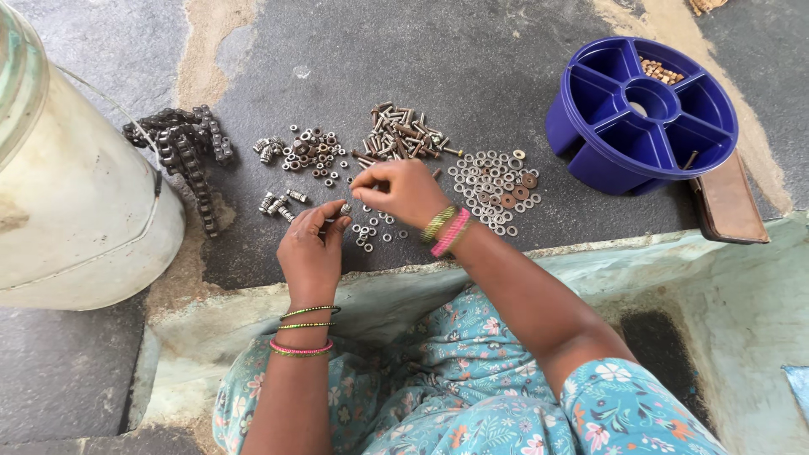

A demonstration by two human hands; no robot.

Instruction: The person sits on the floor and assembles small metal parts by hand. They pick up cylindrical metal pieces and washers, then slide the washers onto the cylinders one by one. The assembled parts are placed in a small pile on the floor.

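Left hand (310,246) fingers pinched on small metal nut (345,208), above loose scatter of small steel nuts (375,229) on dark stone floor (472,76). Right hand (403,190) fingertips pinched together; held item not discernible. Pile of flat steel washers (493,187) just beside.

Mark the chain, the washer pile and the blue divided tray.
chain (181,147), head view, on the bunched links at its upper end.
washer pile (493,190), head view, on the middle of the spread of rings.
blue divided tray (581,126), head view, on its outer wall at the left.
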